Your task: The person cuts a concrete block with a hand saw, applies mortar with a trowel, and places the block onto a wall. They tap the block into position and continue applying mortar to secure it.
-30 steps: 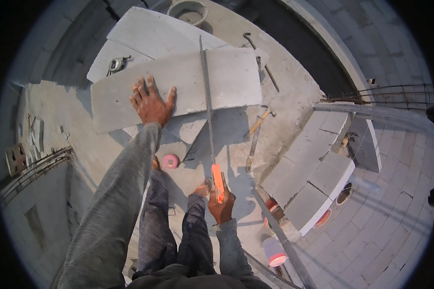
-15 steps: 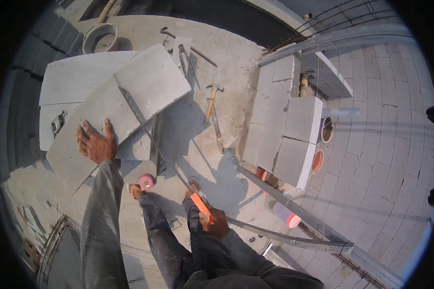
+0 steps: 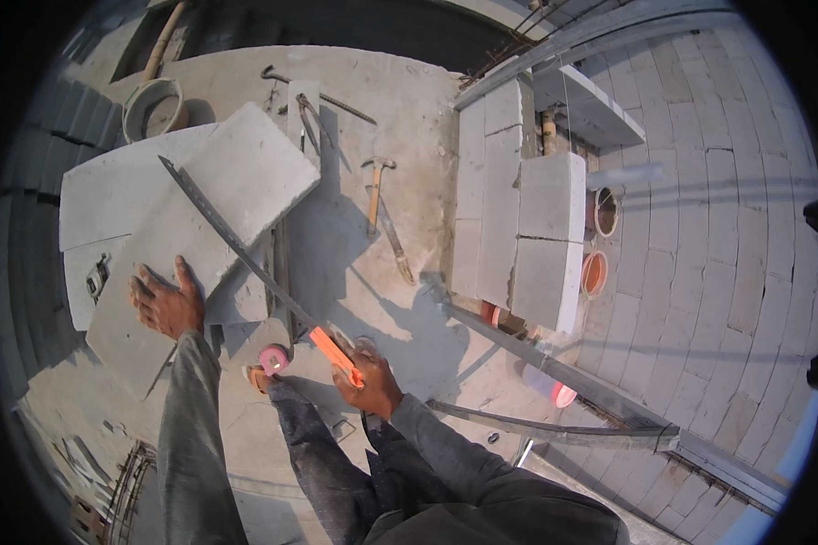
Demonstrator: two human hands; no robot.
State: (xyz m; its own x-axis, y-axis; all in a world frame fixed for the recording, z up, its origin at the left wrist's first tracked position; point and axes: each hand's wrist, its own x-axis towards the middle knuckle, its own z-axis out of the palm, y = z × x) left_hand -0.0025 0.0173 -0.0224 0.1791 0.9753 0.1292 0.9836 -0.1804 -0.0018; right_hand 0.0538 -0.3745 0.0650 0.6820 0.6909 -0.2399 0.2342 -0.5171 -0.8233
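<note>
A hand saw [image 3: 236, 238] with an orange handle lies across a pale grey lightweight block [image 3: 236, 163], its blade slanting from far left to near right. My right hand [image 3: 370, 381] is wrapped round the saw's handle, in front of my legs. My left hand [image 3: 169, 300] rests flat on the near part of the block, fingers spread, to the left of the blade. That block lies tilted over other pale blocks [image 3: 109, 168]. On the lower block, left of my left hand, sits a tape measure [image 3: 97, 275].
A hammer [image 3: 375, 193], a brush [image 3: 398, 247], pincers [image 3: 309, 123] and a pry bar [image 3: 323, 98] lie beyond. A round pink thing [image 3: 274, 358] is near my foot. Stacked blocks [image 3: 509, 209] stand right, above a metal rail [image 3: 554, 368]. A bucket [image 3: 153, 111] stands far left.
My right hand has pushed the saw forward and to the left, so its handle is nearer the block. My left hand stays on the block. The whole view has shifted slightly.
</note>
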